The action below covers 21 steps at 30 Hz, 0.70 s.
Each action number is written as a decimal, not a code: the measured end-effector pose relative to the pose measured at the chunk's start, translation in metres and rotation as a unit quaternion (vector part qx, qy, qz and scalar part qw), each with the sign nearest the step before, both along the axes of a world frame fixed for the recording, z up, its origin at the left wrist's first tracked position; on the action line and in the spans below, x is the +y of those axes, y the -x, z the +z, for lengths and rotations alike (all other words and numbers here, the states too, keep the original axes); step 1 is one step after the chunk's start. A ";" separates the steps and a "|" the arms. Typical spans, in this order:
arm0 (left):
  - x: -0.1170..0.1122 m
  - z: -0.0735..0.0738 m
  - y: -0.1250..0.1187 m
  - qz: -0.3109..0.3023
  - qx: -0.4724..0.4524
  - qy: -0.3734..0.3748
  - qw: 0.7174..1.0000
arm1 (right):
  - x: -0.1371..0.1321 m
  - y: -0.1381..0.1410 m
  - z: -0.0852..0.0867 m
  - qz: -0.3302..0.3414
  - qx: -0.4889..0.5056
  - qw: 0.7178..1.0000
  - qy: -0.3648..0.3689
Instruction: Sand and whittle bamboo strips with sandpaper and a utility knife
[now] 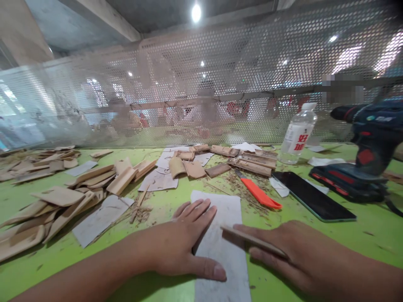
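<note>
The right hand point(292, 251) is closed around a thin, tan strip of wood or bamboo point(252, 240), fingers along its sides, with the free end over a long, off-white paper sheet point(229, 260). The left hand point(185, 243) lies palm down with fingers extended and thumb spread, grasping nothing; it presses on the left side of that sheet, some fingers reaching past its edge.

The strip's end stands close to the left thumb and index finger, so a slip of the right hand could scrape or knock them. With the left hand bearing on one side only, a sideways drag of the strip might turn or crease the paper. Whether the strip's end touches the sheet, I cannot tell.

Just beyond the sheet, an orange plastic-handled knife point(260, 193) lies on the bright green tabletop point(283, 214) among brown fibrous shavings point(233, 183). How far its blade is out is unclear; a careless reach there could cut a finger. A black, flat phone point(315, 196) lies near the knife, open to scratches from grit. Farther right, a black-and-red cordless drill point(368, 142) stands near a clear plastic bottle point(297, 138), which a bump might topple.
</note>
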State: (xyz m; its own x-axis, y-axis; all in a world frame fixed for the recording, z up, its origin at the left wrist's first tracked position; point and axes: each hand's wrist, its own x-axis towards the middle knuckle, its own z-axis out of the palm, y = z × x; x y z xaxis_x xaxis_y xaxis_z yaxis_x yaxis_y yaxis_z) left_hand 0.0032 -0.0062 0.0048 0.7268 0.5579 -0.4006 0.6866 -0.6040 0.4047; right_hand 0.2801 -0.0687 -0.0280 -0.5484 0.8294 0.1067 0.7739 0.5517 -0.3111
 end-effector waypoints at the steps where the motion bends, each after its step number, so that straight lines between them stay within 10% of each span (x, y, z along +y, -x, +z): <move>1: 0.000 0.000 0.000 0.001 -0.002 -0.004 1.000 | 0.002 -0.001 0.001 -0.004 0.002 1.000 0.010; 21: -0.001 0.002 -0.001 -0.002 0.008 -0.003 1.000 | -0.007 0.008 0.012 0.034 -0.079 0.996 -0.037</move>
